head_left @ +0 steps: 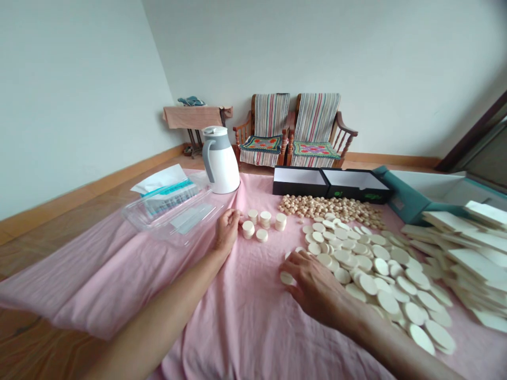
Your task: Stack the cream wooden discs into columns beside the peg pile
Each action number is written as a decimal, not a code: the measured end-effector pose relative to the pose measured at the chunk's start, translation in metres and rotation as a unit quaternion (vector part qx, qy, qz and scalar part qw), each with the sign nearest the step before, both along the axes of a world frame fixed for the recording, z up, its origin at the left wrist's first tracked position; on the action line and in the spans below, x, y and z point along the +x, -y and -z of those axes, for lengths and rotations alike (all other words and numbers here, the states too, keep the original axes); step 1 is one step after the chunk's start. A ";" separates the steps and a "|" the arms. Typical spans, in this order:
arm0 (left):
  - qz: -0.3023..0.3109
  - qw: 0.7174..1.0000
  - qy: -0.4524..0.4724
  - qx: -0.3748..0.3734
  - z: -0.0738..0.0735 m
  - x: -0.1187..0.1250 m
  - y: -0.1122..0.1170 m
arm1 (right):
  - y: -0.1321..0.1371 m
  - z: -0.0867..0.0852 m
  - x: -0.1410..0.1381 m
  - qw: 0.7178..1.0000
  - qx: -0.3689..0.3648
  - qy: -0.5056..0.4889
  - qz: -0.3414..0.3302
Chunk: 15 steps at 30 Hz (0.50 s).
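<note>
The right grip (312, 282) pinches a pale round disc (287, 278) between thumb and fingers, left of the loose disc pile (372, 264). The left grip (227, 230) curls just beside five short disc stacks (265, 219) on pink cloth (237, 316); whether it pinches anything, I cannot tell.

Two striped-covered armchairs (271, 121) are standing before a pale wall (245, 47), under soft light. Left of the armchairs, a cloth-draped table (190, 117) is standing near the corner. Right of them, brown skirting (396, 159) is running toward a dark, slanting frame (471, 134).
</note>
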<state>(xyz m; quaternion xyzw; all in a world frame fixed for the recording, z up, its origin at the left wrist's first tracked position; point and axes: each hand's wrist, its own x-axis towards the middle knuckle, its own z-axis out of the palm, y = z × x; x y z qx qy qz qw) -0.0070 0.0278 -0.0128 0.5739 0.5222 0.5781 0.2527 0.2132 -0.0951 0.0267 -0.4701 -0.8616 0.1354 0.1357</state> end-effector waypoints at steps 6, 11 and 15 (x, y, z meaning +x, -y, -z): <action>-0.041 0.998 -0.009 0.046 -0.002 0.001 0.004 | -0.013 0.003 -0.003 0.999 0.026 -0.017 0.006; -0.060 0.993 -0.007 0.102 -0.014 0.007 0.017 | -0.052 -0.002 -0.020 0.991 0.108 -0.076 0.034; -0.052 0.994 -0.008 0.099 -0.021 0.010 0.024 | -0.075 -0.001 -0.040 0.988 0.134 -0.078 0.021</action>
